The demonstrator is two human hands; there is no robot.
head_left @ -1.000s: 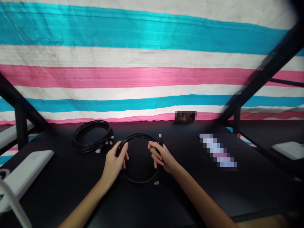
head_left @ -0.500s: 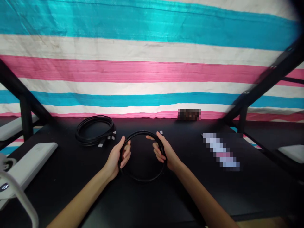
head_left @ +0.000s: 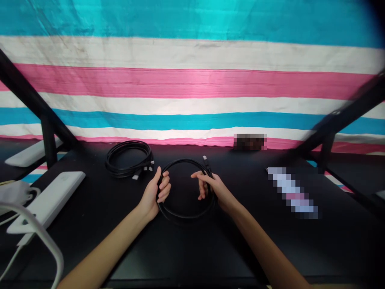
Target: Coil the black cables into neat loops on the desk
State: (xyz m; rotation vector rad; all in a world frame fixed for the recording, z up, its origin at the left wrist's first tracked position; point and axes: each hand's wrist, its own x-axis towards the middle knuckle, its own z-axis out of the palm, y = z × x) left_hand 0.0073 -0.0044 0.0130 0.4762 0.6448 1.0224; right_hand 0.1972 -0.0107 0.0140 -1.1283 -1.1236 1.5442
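Note:
Between my hands is a looped black cable (head_left: 188,217), held as a ring just above or on the dark tabletop; which one I cannot tell. My left hand (head_left: 156,192) is closed round the ring's left side, thumb pointing up. On the right side, my right hand (head_left: 215,186) grips the ring with its thumb laid across the strands and its fingers curled inside the loop. A plug with a light metal tip (head_left: 205,158) sticks up just beyond the right hand. Farther back on the left lies another coil of black cable (head_left: 129,159), its several pale-tipped ends at its right side.
A white power strip (head_left: 49,200) lies at the left, with a white adapter (head_left: 15,192) and a thick pale cord (head_left: 45,237) by it. Two blurred-out things, one dark (head_left: 250,142) and one pale (head_left: 291,190), are on the right. Black frame bars (head_left: 48,138) flank the table.
My right thumb has gone from pointing up to lying across the cable. The plug beyond that hand now shows more fully. The whole view has shifted slightly.

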